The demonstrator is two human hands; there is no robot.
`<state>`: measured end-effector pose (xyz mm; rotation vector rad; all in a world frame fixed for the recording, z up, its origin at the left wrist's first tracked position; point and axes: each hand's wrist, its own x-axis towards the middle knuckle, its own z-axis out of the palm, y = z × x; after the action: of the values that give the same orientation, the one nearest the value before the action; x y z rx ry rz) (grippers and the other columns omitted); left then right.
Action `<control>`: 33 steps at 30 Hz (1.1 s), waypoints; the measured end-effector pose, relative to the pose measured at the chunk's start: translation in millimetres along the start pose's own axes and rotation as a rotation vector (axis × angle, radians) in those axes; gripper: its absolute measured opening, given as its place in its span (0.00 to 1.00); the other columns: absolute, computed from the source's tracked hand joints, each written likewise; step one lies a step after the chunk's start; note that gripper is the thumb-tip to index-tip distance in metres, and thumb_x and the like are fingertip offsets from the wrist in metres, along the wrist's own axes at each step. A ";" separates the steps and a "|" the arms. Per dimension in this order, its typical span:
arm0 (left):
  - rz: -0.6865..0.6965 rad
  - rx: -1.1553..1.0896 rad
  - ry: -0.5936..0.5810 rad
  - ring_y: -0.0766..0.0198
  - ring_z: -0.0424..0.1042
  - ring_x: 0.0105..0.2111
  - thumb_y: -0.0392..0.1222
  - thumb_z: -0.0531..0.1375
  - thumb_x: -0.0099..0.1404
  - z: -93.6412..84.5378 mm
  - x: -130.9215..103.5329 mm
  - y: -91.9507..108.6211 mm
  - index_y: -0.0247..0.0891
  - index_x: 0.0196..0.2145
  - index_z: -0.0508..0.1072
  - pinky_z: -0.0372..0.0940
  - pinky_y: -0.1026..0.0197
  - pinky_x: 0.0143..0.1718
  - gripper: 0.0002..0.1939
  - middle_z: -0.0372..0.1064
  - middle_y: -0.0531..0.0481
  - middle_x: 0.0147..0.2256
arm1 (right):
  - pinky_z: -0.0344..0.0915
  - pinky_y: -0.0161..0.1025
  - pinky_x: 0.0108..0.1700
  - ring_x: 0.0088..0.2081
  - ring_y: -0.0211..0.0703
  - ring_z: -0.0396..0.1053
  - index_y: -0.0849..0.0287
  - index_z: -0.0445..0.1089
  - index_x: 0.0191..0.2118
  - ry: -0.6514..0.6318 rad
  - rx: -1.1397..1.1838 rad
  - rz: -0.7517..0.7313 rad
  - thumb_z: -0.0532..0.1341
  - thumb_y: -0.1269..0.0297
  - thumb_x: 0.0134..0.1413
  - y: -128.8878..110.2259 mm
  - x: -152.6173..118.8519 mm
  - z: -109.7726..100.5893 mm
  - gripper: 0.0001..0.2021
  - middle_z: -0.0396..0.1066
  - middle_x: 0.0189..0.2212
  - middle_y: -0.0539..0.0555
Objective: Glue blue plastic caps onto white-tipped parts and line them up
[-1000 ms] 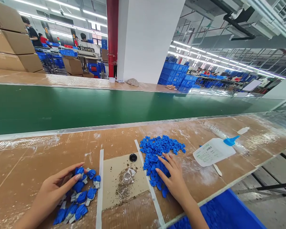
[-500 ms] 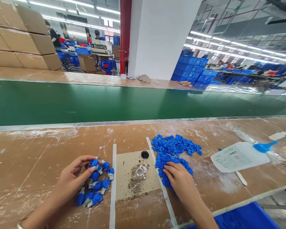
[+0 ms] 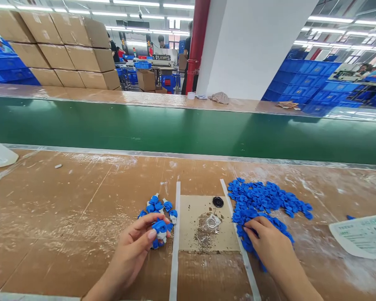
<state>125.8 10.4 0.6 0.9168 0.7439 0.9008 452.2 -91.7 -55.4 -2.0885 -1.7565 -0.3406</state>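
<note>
Nearest, the left hand (image 3: 134,251) rests on the brown cardboard-covered tabletop (image 3: 65,209), its fingers (image 3: 150,228) curled and pinching one small blue-and-white plastic piece (image 3: 160,228) at the near edge of a small cluster of blue-and-white plastic pieces (image 3: 158,207). That cluster lies just left of a square tan cardboard pad (image 3: 194,228), which is bounded by two white strips (image 3: 175,234). On the pad sits a small clear round cup (image 3: 210,223) among dark crumbs, and beyond it a small black round disc (image 3: 218,202). Right of the pad, the right hand (image 3: 269,246) lies palm down on the near part of a heap of small blue plastic caps (image 3: 266,202), fingers bent together into the heap; whether they grip a cap cannot be told. Further right of the pad lies a flat white plastic bottle with a printed label (image 3: 363,236). Beyond the pad runs a green conveyor belt (image 3: 175,129), and past it stand stacked brown cardboard boxes (image 3: 59,46) and stacked blue plastic crates (image 3: 313,79).
</note>
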 end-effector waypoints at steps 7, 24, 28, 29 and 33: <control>-0.057 -0.038 0.069 0.58 0.75 0.34 0.51 0.71 0.52 21.3 -31.2 -37.5 0.46 0.40 0.80 0.70 0.57 0.40 0.18 0.76 0.47 0.37 | 0.55 0.39 0.20 0.21 0.43 0.68 0.54 0.70 0.23 -0.088 0.020 0.046 0.51 0.68 0.54 8.8 4.3 3.8 0.14 0.73 0.27 0.52; -0.182 -0.118 0.172 0.60 0.74 0.29 0.51 0.72 0.50 56.0 -28.6 -60.7 0.36 0.34 0.79 0.66 0.66 0.25 0.18 0.77 0.44 0.33 | 0.62 0.49 0.49 0.47 0.52 0.63 0.57 0.58 0.57 -0.154 0.388 -0.271 0.61 0.76 0.57 -72.7 27.4 -25.7 0.23 0.69 0.44 0.56; -0.175 -0.102 0.170 0.61 0.74 0.29 0.51 0.72 0.52 52.8 -27.3 -64.8 0.36 0.36 0.79 0.66 0.67 0.26 0.18 0.77 0.45 0.32 | 0.62 0.50 0.48 0.46 0.51 0.64 0.56 0.60 0.56 -0.168 0.389 -0.286 0.63 0.78 0.55 -72.4 29.2 -24.8 0.24 0.70 0.43 0.55; -0.172 -0.100 0.164 0.61 0.75 0.29 0.50 0.71 0.53 51.7 -26.5 -66.3 0.36 0.36 0.79 0.67 0.66 0.27 0.18 0.77 0.45 0.32 | 0.62 0.50 0.48 0.45 0.51 0.65 0.55 0.60 0.55 -0.166 0.403 -0.279 0.63 0.78 0.55 -72.2 29.0 -25.2 0.24 0.71 0.43 0.55; -0.149 -0.092 0.102 0.59 0.76 0.31 0.49 0.70 0.55 49.9 -22.5 -70.2 0.36 0.39 0.77 0.68 0.66 0.26 0.18 0.76 0.45 0.31 | 0.64 0.49 0.50 0.47 0.48 0.68 0.49 0.61 0.55 -0.148 0.581 -0.188 0.63 0.75 0.56 -74.3 24.6 -29.4 0.23 0.72 0.45 0.52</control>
<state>180.6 -48.5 -37.6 0.7287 0.8401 0.8480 385.7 -72.5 -8.4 -1.5702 -1.8565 0.2593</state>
